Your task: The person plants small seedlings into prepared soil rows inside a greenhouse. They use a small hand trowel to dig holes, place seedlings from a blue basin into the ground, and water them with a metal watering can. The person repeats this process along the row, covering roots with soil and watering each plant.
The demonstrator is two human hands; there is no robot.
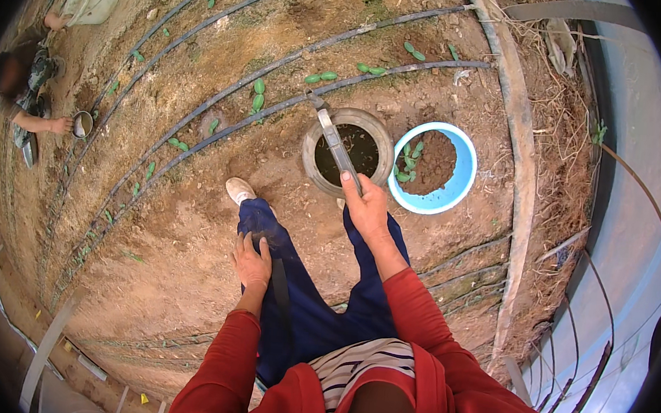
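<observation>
My right hand is closed around the long handle of a tool with a small metal head. The handle crosses above a round bucket of dark liquid. My left hand rests on my left knee, fingers spread, holding nothing. Touching the bucket's right side, a light blue basin holds brown soil and several green seedlings. The tool's head lies near a black drip line with seedlings along it.
Several drip lines curve across the soil. At the upper left a crouching person touches a white bucket and holds a small metal pot. A pale strip and plastic sheeting run along the right.
</observation>
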